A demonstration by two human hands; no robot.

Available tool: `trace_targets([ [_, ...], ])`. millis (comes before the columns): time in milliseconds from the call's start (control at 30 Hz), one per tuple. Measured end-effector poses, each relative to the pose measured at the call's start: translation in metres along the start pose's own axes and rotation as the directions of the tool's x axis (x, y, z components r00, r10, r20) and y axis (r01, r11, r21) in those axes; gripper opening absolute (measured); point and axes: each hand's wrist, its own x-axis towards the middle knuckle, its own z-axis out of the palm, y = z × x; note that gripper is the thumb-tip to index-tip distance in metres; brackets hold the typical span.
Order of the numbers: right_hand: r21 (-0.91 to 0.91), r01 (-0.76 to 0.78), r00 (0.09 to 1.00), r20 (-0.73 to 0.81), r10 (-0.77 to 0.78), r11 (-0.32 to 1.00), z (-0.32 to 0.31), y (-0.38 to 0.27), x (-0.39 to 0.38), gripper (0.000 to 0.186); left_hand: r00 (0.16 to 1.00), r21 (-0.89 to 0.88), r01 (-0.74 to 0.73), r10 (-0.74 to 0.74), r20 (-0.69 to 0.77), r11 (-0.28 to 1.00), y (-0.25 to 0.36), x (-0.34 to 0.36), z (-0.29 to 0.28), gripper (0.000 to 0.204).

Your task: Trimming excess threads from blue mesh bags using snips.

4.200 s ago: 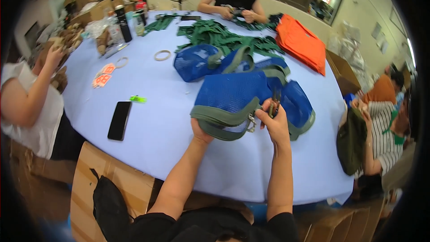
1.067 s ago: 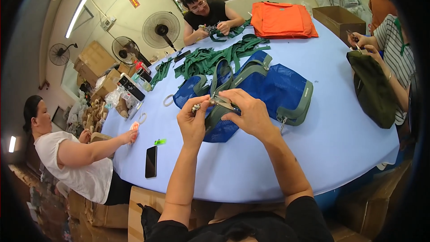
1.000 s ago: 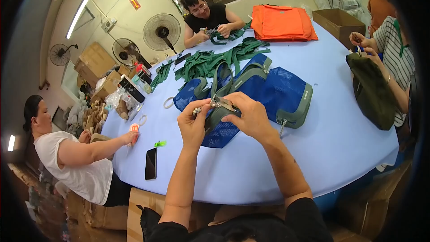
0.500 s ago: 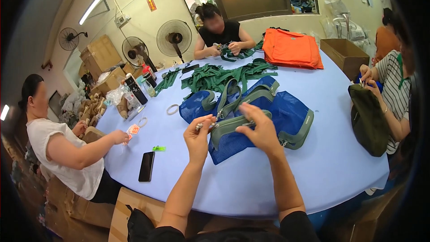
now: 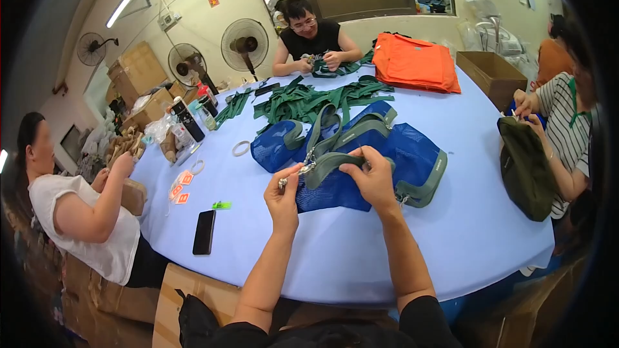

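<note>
Clamped on the metal fitting (image 5: 309, 165) with the left hand (image 5: 282, 201) and the grey trim (image 5: 327, 167) with the right hand (image 5: 376, 179); best to hold evenly. Keep the blue bag (image 5: 330, 197) over the table (image 5: 342, 254), near the other blue bags (image 5: 412, 145). Gripping now with the right hand, spread open half a second ago.
</note>
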Motion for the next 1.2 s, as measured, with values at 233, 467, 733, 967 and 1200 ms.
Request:
trace_targets([
  [233,-0.148,0.224,0.953,0.242,-0.185,0.963,0.031,-0.020,-0.019,0.024,0.984,0.363,0.085,-0.136,0.118,0.928,-0.013,-0.018,-0.044,0.055],
  [467,-0.179,0.229,0.955,0.230,-0.185,0.957,-0.013,-0.036,-0.025,0.025,0.944,0.119,-0.041,-0.001,0.330,0.992,-0.013,-0.037,-0.036,0.092],
  [733,-0.441,-0.186,0.949,-0.311,0.044,0.878,-0.181,-0.189,-0.143,0.024,0.823,0.084,-0.060,0.001,0.569,0.995,-0.068,-0.051,-0.041,0.049],
  [967,-0.611,-0.689,0.603,-0.782,-0.159,0.391,-0.225,-0.346,-0.336,0.024,0.870,0.149,0.002,-0.076,0.487,0.989,-0.085,-0.063,-0.070,0.024],
  [1200,-0.527,-0.850,0.519,-0.839,-0.165,0.002,-0.279,-0.372,-0.433,0.025,0.911,0.013,-0.013,0.007,0.411,1.000,-0.080,-0.053,-0.072,0.015],
])
